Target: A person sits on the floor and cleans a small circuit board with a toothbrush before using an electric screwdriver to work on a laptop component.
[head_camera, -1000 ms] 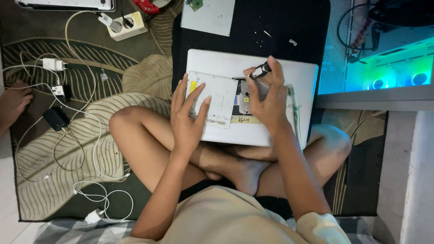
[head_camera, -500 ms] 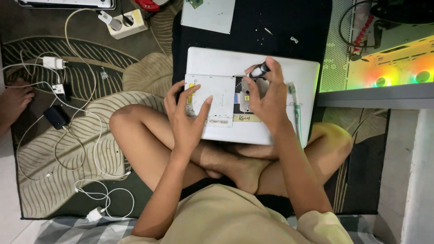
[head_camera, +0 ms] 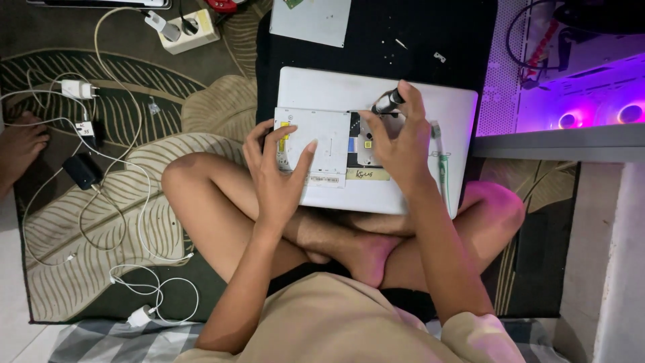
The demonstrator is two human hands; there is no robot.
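Observation:
A white laptop [head_camera: 322, 87] lies upside down across my crossed legs. On it rests a flat silver optical drive [head_camera: 322, 138]. My left hand [head_camera: 275, 175] lies on the drive, fingers spread over its front left part. My right hand [head_camera: 403, 144] grips a small dark screwdriver [head_camera: 388, 102] upright over the open dark bay to the right of the drive. The tip of the screwdriver is hidden by my fingers.
A black mat [head_camera: 430, 33] with small screws and a grey panel [head_camera: 310, 20] lies beyond the laptop. A power strip [head_camera: 188, 30], chargers and white cables [head_camera: 127, 222] lie on the leaf-patterned rug at left. Another person's foot [head_camera: 20, 144] is at far left. A lit computer case [head_camera: 578, 81] stands right.
My left hand slid a little forward on the drive. The right hand keeps the screwdriver in about the same place. The case lights turned from green to orange to purple.

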